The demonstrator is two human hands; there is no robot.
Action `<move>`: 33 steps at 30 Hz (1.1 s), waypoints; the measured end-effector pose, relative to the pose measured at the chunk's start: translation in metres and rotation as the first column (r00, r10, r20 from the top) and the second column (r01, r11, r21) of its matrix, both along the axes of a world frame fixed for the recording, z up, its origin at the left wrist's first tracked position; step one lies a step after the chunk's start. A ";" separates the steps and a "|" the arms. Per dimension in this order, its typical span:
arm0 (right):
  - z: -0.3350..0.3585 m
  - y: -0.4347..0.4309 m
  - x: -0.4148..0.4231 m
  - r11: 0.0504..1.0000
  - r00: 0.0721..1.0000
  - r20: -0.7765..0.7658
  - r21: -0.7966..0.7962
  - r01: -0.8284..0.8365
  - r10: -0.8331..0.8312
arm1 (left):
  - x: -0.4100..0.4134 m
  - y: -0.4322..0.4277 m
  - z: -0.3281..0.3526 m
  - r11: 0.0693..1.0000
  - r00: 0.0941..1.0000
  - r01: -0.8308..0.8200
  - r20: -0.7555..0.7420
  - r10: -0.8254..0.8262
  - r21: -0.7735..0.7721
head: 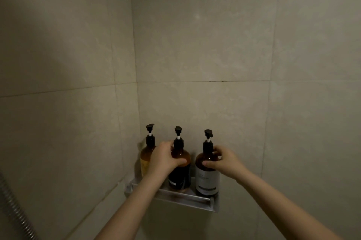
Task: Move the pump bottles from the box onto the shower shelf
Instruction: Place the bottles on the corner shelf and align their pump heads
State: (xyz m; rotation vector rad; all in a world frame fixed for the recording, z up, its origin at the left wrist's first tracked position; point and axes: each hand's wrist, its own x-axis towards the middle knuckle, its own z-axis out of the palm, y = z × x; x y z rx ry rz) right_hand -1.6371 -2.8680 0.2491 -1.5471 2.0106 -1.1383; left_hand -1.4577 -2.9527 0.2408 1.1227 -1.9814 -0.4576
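Observation:
Three amber pump bottles stand upright in a row on the metal corner shelf. The left bottle has a yellowish label and is partly hidden behind my left wrist. My left hand grips the shoulder of the middle bottle, which has a black label. My right hand holds the shoulder of the right bottle, which has a white label. The box is out of view.
Beige tiled walls meet in a corner directly behind the shelf. A metal shower hose hangs at the lower left edge of the view. The light is dim.

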 end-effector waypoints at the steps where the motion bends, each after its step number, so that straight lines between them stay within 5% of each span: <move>1: 0.000 0.001 0.000 1.000 1.000 0.003 -0.003 -0.001 0.001 | -0.002 0.001 0.001 0.999 0.999 -0.028 0.015 0.028 -0.023; 5: -0.001 0.003 0.000 1.000 1.000 0.004 -0.007 -0.007 0.007 | -0.007 0.001 0.003 0.996 0.995 -0.074 0.058 0.077 -0.045; 11: -0.002 0.003 0.001 1.000 1.000 -0.005 0.007 0.004 -0.004 | 0.000 -0.010 0.006 0.982 0.996 0.086 0.011 -0.089 0.169; 33: -0.003 0.004 -0.007 0.999 0.998 -0.038 0.015 -0.051 0.052 | 0.000 -0.003 0.007 0.994 0.997 -0.047 0.067 0.040 0.098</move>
